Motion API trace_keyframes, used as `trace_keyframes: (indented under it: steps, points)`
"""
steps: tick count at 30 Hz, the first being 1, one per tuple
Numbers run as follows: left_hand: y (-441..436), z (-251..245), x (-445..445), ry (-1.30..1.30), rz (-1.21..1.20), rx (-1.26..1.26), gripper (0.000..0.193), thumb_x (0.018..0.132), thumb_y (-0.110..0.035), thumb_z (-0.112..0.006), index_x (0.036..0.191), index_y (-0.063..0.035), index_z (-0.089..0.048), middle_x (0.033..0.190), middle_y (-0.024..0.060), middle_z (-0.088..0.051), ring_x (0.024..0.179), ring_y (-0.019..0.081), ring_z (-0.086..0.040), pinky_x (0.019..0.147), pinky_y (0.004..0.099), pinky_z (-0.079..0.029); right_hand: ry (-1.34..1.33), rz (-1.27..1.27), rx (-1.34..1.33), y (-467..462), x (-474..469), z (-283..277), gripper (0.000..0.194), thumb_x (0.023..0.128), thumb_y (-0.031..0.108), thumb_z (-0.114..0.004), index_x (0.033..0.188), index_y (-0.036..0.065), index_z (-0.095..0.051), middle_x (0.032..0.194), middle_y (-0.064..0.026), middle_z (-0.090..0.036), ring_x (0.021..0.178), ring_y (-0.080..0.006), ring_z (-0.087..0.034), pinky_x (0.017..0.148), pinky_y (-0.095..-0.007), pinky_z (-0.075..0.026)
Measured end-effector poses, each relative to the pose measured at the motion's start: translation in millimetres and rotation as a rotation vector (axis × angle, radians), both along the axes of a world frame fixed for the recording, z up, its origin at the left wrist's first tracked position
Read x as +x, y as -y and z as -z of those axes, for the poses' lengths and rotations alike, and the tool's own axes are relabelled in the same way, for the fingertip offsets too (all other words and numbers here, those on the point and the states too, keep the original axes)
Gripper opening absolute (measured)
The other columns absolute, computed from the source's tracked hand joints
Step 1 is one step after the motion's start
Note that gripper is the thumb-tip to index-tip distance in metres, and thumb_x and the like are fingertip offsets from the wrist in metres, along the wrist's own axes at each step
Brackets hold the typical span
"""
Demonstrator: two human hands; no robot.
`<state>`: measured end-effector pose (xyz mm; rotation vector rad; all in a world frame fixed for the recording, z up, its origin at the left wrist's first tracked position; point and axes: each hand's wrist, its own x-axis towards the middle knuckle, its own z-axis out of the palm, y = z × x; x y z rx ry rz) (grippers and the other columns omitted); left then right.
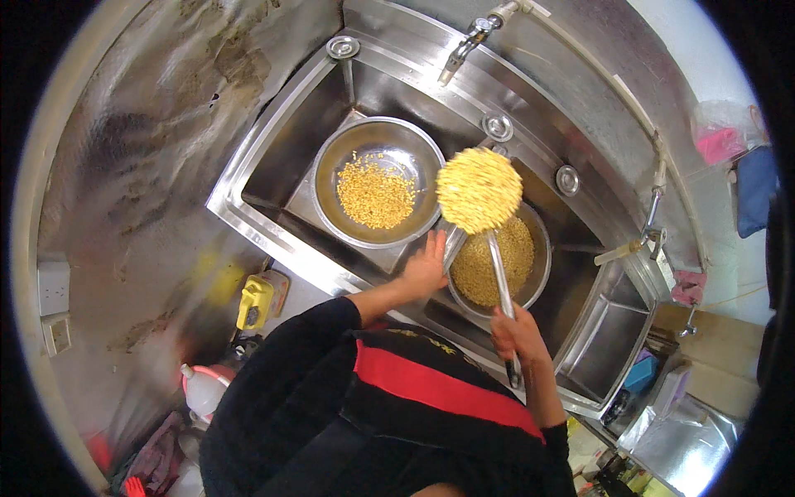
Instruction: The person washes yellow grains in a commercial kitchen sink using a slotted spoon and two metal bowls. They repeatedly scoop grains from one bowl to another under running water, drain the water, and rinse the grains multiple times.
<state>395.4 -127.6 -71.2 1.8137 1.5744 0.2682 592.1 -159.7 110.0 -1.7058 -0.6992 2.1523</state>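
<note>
My right hand (515,335) grips the metal handle of a long-handled ladle or strainer, whose round head is heaped with yellow kernels (479,189). The kernels hide the head, and it is slightly blurred. It hangs over the gap between two metal bowls. In the left one, a wide steel bowl (327,205), a layer of golden kernels (376,192) covers part of the bottom. The right steel bowl (544,248) holds many more kernels, partly hidden by the ladle. My left hand (425,267), fingers apart, is by the sink divider near the left bowl's lower right rim; contact is unclear.
Both bowls stand in a stainless steel sink (273,245) with several compartments. One tap (469,46) reaches over the back edge, another tap (649,233) is at the right. A yellow container (254,303) stands left of the sink front. Foil-like sheeting (155,155) covers the left wall.
</note>
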Motion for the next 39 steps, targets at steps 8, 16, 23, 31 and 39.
trace_keyframes:
  steps: [8,16,23,31,39]
  points:
    - [-2,22,1,-0.014,0.014,-0.026,0.088,0.076,-0.022,-0.060,0.141,0.0001,-0.005,0.139,0.0253,-0.026,0.101,0.0406,-0.053,0.081,0.0486,-0.048,0.765,-0.611,0.798,-52,-97,126,0.027,0.086,0.019,-0.047,0.103,-0.002,-0.049,0.077,-0.0295,-0.059,0.076,-0.0478,-0.057,0.070,-0.0509,-0.046]
    - [2,-11,-10,0.091,-0.009,-0.245,0.105,0.075,-0.033,-0.067,0.143,-0.0097,0.009,0.131,0.0298,-0.036,0.107,0.0469,-0.049,0.087,0.0501,-0.043,1.046,-0.314,0.897,13,-9,118,0.019,0.086,0.015,-0.046,0.101,0.004,-0.041,0.069,-0.0254,-0.057,0.059,-0.0461,-0.054,0.053,-0.0535,-0.044]
    - [-10,-2,-20,0.175,0.140,-0.251,0.105,0.078,-0.037,-0.066,0.142,-0.0057,0.012,0.139,0.0333,-0.023,0.128,0.0430,-0.030,0.102,0.0429,-0.032,1.212,-0.132,0.356,31,138,171,0.023,0.084,0.015,-0.045,0.100,-0.002,-0.044,0.082,-0.0307,-0.059,0.080,-0.0479,-0.057,0.072,-0.0539,-0.045]
    - [-145,-103,-96,0.029,-0.213,0.522,0.063,0.083,-0.017,-0.065,0.134,0.0028,-0.034,0.140,0.0238,-0.032,0.129,0.0298,-0.035,0.103,0.0355,-0.031,0.940,-0.262,0.400,27,164,291,0.020,0.084,0.013,-0.048,0.094,-0.004,-0.050,0.064,-0.0178,-0.053,0.055,-0.0321,-0.053,0.054,-0.0429,-0.045]
    - [-224,-261,-90,0.064,-0.156,0.891,0.039,0.089,-0.010,-0.054,0.127,-0.0049,-0.049,0.116,0.0108,-0.060,0.099,0.0221,-0.060,0.083,0.0332,-0.047,-0.124,0.243,-0.219,17,139,310,0.023,0.088,0.017,-0.052,0.072,0.010,-0.036,0.049,-0.0007,-0.036,0.036,-0.0099,-0.033,0.032,-0.0297,-0.029]
